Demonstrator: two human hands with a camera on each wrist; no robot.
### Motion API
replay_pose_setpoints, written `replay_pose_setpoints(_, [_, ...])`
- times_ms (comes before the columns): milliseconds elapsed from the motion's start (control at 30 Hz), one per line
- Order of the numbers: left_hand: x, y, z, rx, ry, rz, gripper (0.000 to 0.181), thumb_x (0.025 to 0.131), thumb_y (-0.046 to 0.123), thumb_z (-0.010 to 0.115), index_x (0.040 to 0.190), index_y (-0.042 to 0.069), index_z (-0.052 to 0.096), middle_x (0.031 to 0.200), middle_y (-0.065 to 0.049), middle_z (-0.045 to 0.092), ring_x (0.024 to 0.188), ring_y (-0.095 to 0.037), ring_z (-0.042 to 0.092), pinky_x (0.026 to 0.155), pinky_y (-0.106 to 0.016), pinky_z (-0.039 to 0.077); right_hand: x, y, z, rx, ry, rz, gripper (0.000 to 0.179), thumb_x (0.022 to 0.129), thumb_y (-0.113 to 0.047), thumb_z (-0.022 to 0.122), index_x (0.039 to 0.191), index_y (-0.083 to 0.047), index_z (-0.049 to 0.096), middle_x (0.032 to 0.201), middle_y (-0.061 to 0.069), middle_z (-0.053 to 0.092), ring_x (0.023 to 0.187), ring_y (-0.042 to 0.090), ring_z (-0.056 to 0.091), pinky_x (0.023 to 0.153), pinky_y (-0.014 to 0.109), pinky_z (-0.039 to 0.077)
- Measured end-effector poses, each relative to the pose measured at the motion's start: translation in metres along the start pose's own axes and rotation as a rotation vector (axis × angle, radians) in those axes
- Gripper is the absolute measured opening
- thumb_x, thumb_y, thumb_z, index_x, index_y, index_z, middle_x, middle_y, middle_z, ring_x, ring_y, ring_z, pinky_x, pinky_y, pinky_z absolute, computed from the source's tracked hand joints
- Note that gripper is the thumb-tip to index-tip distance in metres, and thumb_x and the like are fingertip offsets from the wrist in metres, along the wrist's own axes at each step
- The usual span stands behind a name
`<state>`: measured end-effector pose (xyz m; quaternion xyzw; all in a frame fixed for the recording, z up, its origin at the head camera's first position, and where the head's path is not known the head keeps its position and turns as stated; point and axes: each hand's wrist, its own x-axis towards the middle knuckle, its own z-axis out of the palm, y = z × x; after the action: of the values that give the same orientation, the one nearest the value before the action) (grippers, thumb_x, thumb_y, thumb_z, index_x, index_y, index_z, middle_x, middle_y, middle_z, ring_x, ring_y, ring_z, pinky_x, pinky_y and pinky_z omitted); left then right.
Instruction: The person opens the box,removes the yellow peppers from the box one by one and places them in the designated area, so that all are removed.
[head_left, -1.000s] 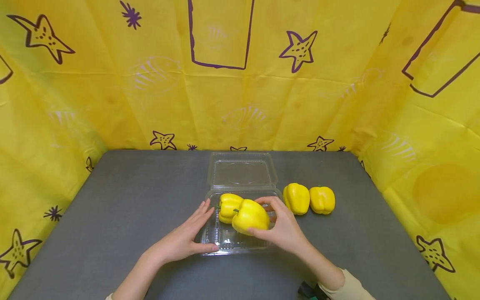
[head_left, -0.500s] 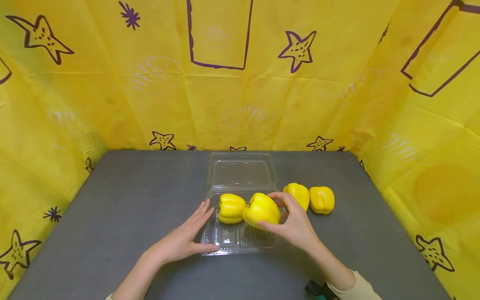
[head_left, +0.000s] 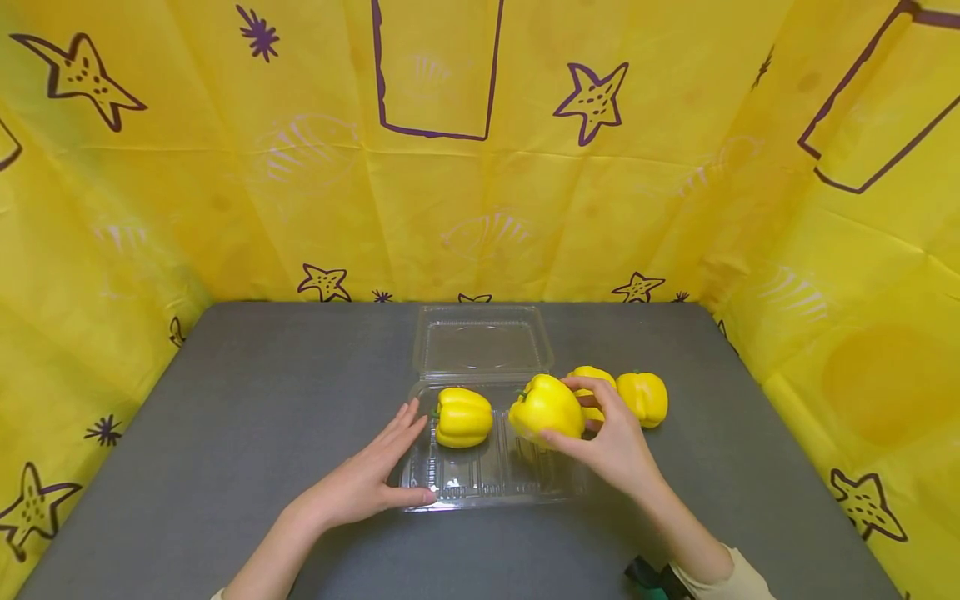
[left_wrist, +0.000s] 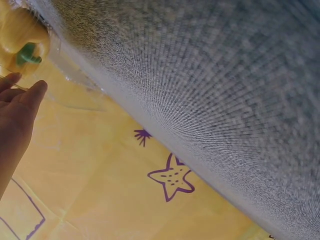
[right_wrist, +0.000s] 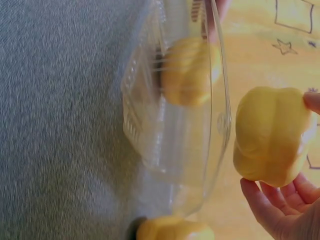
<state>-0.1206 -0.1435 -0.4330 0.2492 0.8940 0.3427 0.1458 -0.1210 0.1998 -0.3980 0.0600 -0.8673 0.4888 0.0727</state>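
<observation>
A clear plastic clamshell container [head_left: 491, 483] lies with its lid [head_left: 483, 340] folded back. On the left side of its base rests one yellow bell pepper [head_left: 463, 419], its green stem facing left. My left hand [head_left: 356, 482] has straight fingers along the container's left edge, thumb at the near corner. My right hand [head_left: 618, 437] grips a second yellow bell pepper [head_left: 550, 410] between thumb and fingers over the base's right side. In the right wrist view this held pepper [right_wrist: 272, 135] shows above the container's rim.
Two more yellow bell peppers sit right of the container: one pepper [head_left: 587, 374] is partly covered by my right hand, the other pepper [head_left: 643, 398] stands beside it. Yellow patterned cloth [head_left: 480, 183] walls the grey table [head_left: 300, 375] at the back and both sides.
My right hand has carried its bell pepper to the right, away from the pepper in the container, which now shows whole. The left hand has stayed in place.
</observation>
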Motion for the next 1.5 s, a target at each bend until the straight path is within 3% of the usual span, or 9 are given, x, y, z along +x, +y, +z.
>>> replay_pose_setpoints(767, [-0.001, -0.001, 0.001, -0.002, 0.001, -0.009, 0.107, 0.077, 0.061, 0.072, 0.156, 0.01, 0.021, 0.163, -0.003, 0.001, 0.149, -0.024, 0.001, 0.112, -0.057, 0.023, 0.0, 0.02, -0.031, -0.053, 0.124, 0.05, 0.065, 0.072, -0.027, 0.089, 0.124, -0.01, 0.055, 0.121, 0.003, 0.05, 0.103, 0.022, 0.057, 0.077, 0.019, 0.052])
replay_pose_setpoints(1000, [0.0, -0.001, 0.001, -0.005, 0.001, -0.008, 0.106, 0.078, 0.059, 0.073, 0.156, 0.01, 0.022, 0.163, -0.003, 0.001, 0.149, -0.024, 0.002, 0.112, -0.056, 0.022, -0.001, 0.026, -0.041, -0.103, 0.161, 0.071, 0.063, 0.074, -0.029, 0.087, 0.125, -0.01, 0.054, 0.121, 0.003, 0.053, 0.104, 0.021, 0.056, 0.076, 0.019, 0.051])
replay_pose_setpoints(1267, [0.001, 0.0, 0.001, -0.008, 0.0, -0.005, 0.104, 0.079, 0.053, 0.076, 0.156, 0.009, 0.022, 0.163, -0.004, 0.001, 0.149, -0.024, 0.001, 0.112, -0.056, 0.021, 0.0, 0.032, -0.055, -0.115, 0.219, 0.1, 0.065, 0.077, -0.029, 0.085, 0.129, -0.007, 0.053, 0.124, 0.004, 0.052, 0.102, 0.019, 0.054, 0.074, 0.01, 0.048])
replay_pose_setpoints(1500, [0.001, 0.0, 0.001, -0.008, -0.001, -0.005, 0.105, 0.078, 0.055, 0.076, 0.156, 0.009, 0.022, 0.163, -0.003, 0.001, 0.149, -0.024, 0.001, 0.112, -0.056, 0.022, -0.001, 0.038, -0.064, -0.16, 0.274, 0.139, 0.065, 0.077, -0.032, 0.084, 0.129, -0.009, 0.054, 0.126, 0.001, 0.052, 0.099, 0.012, 0.052, 0.073, 0.012, 0.047])
